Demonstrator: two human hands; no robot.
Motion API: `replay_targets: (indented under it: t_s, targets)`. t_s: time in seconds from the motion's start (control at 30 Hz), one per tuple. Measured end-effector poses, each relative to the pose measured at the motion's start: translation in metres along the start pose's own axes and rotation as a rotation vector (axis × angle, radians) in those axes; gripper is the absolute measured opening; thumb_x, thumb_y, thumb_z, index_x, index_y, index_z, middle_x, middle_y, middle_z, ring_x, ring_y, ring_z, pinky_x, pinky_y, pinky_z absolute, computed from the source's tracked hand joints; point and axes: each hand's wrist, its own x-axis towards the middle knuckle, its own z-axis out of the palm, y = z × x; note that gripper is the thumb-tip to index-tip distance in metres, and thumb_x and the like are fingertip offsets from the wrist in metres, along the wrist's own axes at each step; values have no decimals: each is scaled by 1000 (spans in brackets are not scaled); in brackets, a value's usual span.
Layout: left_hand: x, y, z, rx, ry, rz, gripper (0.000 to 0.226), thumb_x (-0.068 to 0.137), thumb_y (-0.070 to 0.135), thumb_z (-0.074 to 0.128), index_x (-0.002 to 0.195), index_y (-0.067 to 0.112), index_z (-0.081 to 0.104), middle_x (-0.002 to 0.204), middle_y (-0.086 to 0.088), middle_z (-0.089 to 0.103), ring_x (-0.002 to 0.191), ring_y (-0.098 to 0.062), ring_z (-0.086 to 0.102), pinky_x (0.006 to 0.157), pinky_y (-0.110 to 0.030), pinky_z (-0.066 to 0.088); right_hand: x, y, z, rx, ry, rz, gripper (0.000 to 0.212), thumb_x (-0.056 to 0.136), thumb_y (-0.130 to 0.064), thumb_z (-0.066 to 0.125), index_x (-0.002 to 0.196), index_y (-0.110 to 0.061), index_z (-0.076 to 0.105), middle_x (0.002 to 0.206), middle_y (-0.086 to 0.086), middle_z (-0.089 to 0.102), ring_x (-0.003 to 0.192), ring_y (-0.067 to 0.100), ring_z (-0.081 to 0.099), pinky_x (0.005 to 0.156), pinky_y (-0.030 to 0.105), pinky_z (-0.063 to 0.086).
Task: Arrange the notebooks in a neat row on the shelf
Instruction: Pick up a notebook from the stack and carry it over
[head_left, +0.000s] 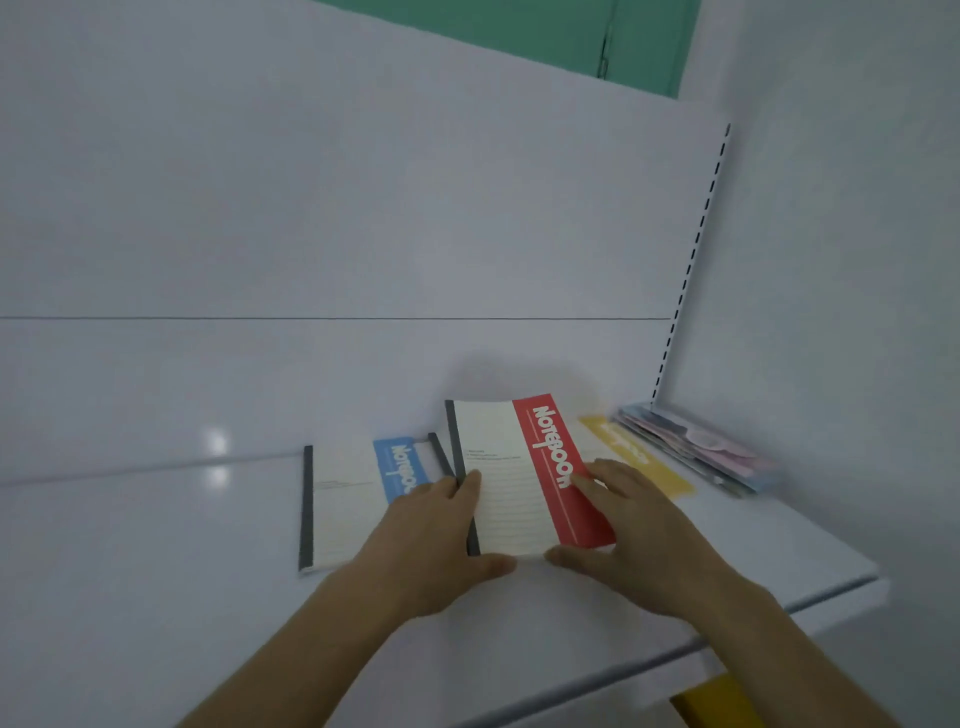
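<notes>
The white paper notebook with the red title band (524, 478) lies on the white shelf board (156, 545), its long axis running near to far with a slight tilt, dark spine to the left. It rests partly over two others: a white notebook with a blue band (343, 499) lying flat to its left, and one with a yellow band (644, 467) showing from under its right edge.

The left hand (431, 540) holds the red one at the spine, fingers over the left edge onto the cover and thumb along the near edge. The right hand (634, 530) lies with fingers loosely spread on the red band, thumb at the near edge. Both hands sit on the notebook's near half, one to each side, so neither is nearer.

My guess is that the coming move is squaring this notebook between its neighbours; it would need sliding until no edges overlap.

At the far right, against the slotted upright (691, 260), lies a stack of pastel plastic-wrapped packets (696, 447).
</notes>
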Motion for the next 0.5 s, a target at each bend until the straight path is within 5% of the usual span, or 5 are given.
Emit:
replay_targets:
  t_s: [0.1,0.5]
  targets:
    - [19,-5,12,39,-1,-44,89,82,76,50,151,25,26,134,3,50,120,-14,45,102,-30,41,26,19,12,42,-11,-74,96,76,-79,47,151,-24,25,155,-10,24,141,7,15,107,16,3]
    - [51,1,25,246,-110,-240,74,82,80,42,133,27,52,118,3,56,117,-18,45,101,-34,37,83,63,46,16,-58,-363,84,78,-84,28,128,-21,54,130,-6,54,129,15,34,110,27,24]
